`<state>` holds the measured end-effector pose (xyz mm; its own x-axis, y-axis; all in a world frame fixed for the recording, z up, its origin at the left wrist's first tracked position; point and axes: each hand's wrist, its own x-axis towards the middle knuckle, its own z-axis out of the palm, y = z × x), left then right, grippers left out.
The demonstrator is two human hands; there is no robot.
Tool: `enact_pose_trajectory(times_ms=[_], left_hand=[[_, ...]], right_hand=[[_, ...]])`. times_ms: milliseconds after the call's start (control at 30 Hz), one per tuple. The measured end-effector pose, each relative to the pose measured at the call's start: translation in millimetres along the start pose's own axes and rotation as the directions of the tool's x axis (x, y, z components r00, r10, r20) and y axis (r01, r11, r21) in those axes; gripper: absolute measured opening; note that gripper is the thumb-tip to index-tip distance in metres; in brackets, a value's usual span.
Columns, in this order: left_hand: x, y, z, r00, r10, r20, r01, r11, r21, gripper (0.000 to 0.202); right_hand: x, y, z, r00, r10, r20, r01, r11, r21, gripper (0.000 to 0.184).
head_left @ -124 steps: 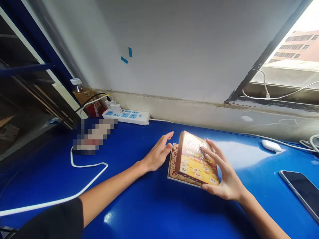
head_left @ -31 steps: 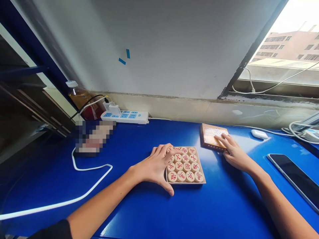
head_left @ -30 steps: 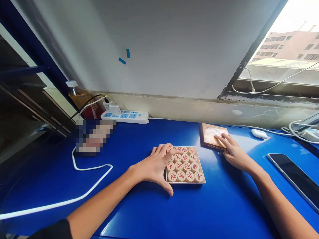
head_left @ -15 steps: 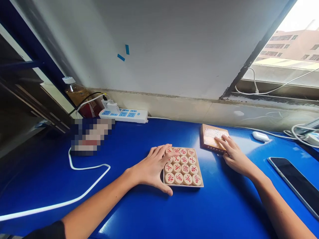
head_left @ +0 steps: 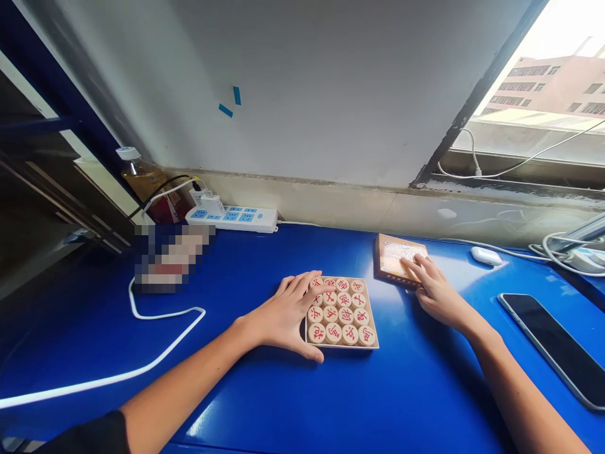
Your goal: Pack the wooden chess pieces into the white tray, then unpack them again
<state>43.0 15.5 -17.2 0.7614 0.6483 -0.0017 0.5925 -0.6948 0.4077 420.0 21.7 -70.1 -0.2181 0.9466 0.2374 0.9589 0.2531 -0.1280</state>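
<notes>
The left hand (head_left: 286, 320), thumb spread wide from the fingers, lies along the left side of an open box (head_left: 343, 347) of Chinese chess pieces (head_left: 346, 315), its index finger reaching over the back-left pieces. The box sits flat on the blue counter (head_left: 265, 403), its visible pieces in four rows of four with red characters up. Well apart from the left, the right hand (head_left: 437, 295) has its fingertips on the printed box lid (head_left: 394, 249), behind and right of the box; whether it grips the lid cannot be told. A smartphone (head_left: 551, 347) lies further right.
</notes>
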Motion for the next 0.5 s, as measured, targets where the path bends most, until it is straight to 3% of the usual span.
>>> enact_pose_trajectory(times_ms=[200, 500], left_hand=[[-3.2, -1.6, 1.2, 1.000, 0.006, -0.013, -0.006, 1.000, -0.005, 0.111], [-2.6, -2.1, -1.8, 1.000, -0.011, 0.015, 0.011, 1.000, -0.007, 0.112]], right_hand=[[0.3, -6.8, -6.7, 0.997, -0.063, 0.040, 0.061, 0.996, 0.064, 0.054], [3.2, -18.7, -7.1, 0.999, -0.032, -0.001, 0.032, 0.998, 0.045, 0.049]])
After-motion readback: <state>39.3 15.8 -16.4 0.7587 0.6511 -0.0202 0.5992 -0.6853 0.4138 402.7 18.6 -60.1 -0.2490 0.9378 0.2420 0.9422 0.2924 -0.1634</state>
